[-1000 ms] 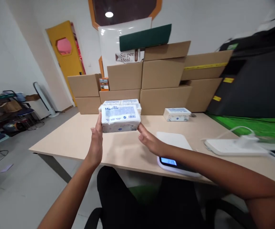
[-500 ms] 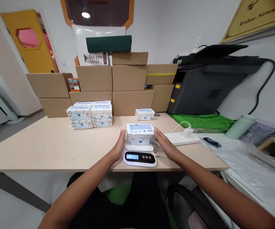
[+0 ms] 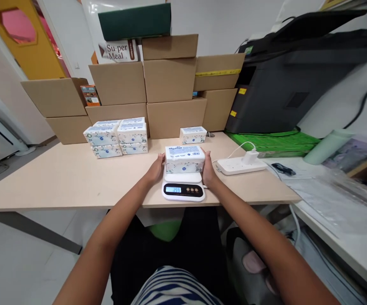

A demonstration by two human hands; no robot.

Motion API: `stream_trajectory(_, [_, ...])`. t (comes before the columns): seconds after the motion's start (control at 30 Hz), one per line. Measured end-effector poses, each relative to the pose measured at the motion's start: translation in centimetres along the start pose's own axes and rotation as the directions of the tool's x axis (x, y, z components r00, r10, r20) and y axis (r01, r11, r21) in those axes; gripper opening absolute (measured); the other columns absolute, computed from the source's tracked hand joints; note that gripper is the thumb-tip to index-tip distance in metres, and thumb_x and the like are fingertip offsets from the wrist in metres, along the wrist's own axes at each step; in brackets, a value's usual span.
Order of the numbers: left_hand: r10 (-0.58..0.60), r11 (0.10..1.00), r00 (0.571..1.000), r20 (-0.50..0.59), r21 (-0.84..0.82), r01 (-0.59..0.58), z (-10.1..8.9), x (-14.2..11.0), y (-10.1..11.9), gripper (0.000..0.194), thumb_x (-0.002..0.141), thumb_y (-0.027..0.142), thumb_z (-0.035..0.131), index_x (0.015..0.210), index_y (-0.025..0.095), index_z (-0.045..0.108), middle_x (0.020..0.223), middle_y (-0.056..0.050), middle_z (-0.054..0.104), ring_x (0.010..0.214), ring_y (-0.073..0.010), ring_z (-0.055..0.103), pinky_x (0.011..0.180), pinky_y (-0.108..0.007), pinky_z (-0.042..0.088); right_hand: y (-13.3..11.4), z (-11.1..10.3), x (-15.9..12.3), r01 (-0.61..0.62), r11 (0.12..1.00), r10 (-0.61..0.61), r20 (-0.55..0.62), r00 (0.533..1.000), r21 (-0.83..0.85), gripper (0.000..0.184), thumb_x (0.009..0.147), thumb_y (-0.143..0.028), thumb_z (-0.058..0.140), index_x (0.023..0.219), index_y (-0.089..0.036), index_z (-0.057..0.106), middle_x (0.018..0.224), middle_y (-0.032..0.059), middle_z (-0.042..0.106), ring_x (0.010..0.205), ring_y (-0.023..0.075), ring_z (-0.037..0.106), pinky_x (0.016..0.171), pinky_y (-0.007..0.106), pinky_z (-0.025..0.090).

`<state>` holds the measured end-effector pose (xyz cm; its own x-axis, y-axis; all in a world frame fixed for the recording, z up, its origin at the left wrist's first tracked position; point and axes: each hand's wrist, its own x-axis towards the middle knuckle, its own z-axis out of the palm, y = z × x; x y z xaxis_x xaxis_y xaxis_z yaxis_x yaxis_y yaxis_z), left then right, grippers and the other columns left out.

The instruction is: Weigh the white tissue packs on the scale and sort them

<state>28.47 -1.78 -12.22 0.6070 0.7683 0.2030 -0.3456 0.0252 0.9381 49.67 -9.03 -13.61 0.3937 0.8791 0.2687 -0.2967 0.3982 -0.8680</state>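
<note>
A white pack of tissues [image 3: 184,160] with blue print and a floral pattern sits on the platform of a white kitchen scale [image 3: 183,191]. The scale's lit display seems to read 399. My left hand [image 3: 156,168] grips the pack's left side, its fingertips at the rear corner. On the right side, my right hand [image 3: 209,170] presses against the pack, with fingers partly hidden behind it. Further back, one more tissue pack [image 3: 193,135] lies alone. A two-layer stack of similar packs [image 3: 102,135] stands to the left.
Cardboard boxes [image 3: 170,80] are piled along the back of the wooden table [image 3: 75,178]. A white power strip [image 3: 241,165] with a plugged-in charger lies right of the scale. Beyond it are a green mat [image 3: 266,142] and a large black printer [image 3: 298,84].
My view has tilted down. Both hands have closed in on the pack's sides, where my left hand was slightly apart. The scale's reading has gone from about 219 to about 399.
</note>
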Motion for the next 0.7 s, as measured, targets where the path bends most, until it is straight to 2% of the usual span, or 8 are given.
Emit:
stream_trajectory(0.17, [0.012, 1.0, 1.0, 0.003, 0.018, -0.012, 0.4, -0.7, 0.9, 0.069, 0.108, 0.073, 0.05, 0.143, 0.02, 0.076, 0.156, -0.015, 0.071, 0.163, -0.0419, 0.047, 0.141, -0.062, 0.023, 0.1, -0.3, 0.4, -0.026, 0.999, 0.022, -0.104, 0.994, -0.034, 0.082, 0.102, -0.086, 0.033, 0.167, -0.039, 0.047, 0.157, 0.0062, 0.07, 0.133, 0.0299, 0.075, 0.109, 0.054, 0.065])
stream_trajectory(0.3, [0.07, 0.997, 0.997, -0.037, 0.018, -0.069, 0.1, -0.4, 1.2, 0.071, 0.106, 0.072, 0.052, 0.149, 0.019, 0.071, 0.156, -0.018, 0.071, 0.161, -0.041, 0.05, 0.138, -0.06, 0.03, 0.2, -0.3, 1.0, 0.025, 0.994, -0.039, -0.133, 0.99, -0.11, 0.088, 0.095, -0.093, 0.035, 0.16, -0.037, 0.055, 0.153, 0.0111, 0.072, 0.132, 0.0329, 0.075, 0.109, 0.058, 0.063])
stream_trajectory(0.4, [0.067, 0.997, 0.99, -0.127, 0.055, -0.06, -0.3, 0.3, 0.9, 0.071, 0.106, 0.073, 0.05, 0.153, 0.022, 0.065, 0.16, -0.017, 0.068, 0.162, -0.0413, 0.049, 0.136, -0.061, 0.035, 0.2, -0.4, 1.4, 0.076, 0.982, -0.105, -0.163, 0.981, -0.176, 0.09, 0.092, -0.095, 0.038, 0.154, -0.034, 0.061, 0.15, 0.0138, 0.072, 0.135, 0.0344, 0.072, 0.115, 0.061, 0.057])
stream_trajectory(0.57, [0.042, 0.986, 0.939, -0.341, 0.168, 0.017, -1.1, 1.0, 0.3, 0.07, 0.11, 0.07, 0.04, 0.159, 0.023, 0.053, 0.174, -0.019, 0.051, 0.17, -0.0397, 0.036, 0.14, -0.059, 0.021, -0.1, -0.9, 1.3, 0.164, 0.948, -0.219, -0.186, 0.958, -0.273, 0.09, 0.091, -0.094, 0.042, 0.151, -0.03, 0.062, 0.154, 0.0162, 0.067, 0.14, 0.0347, 0.066, 0.121, 0.059, 0.05])
stream_trajectory(0.7, [0.077, 0.975, 0.908, -0.411, 0.221, 0.018, -1.4, 1.2, 0.1, 0.07, 0.109, 0.072, 0.038, 0.164, 0.028, 0.045, 0.179, -0.018, 0.042, 0.169, -0.0343, 0.038, 0.14, -0.052, 0.023, -0.6, -1.3, 1.0, 0.188, 0.928, -0.261, -0.201, 0.944, -0.321, 0.092, 0.092, -0.094, 0.036, 0.155, -0.031, 0.057, 0.158, 0.0153, 0.063, 0.139, 0.0329, 0.064, 0.12, 0.057, 0.047])
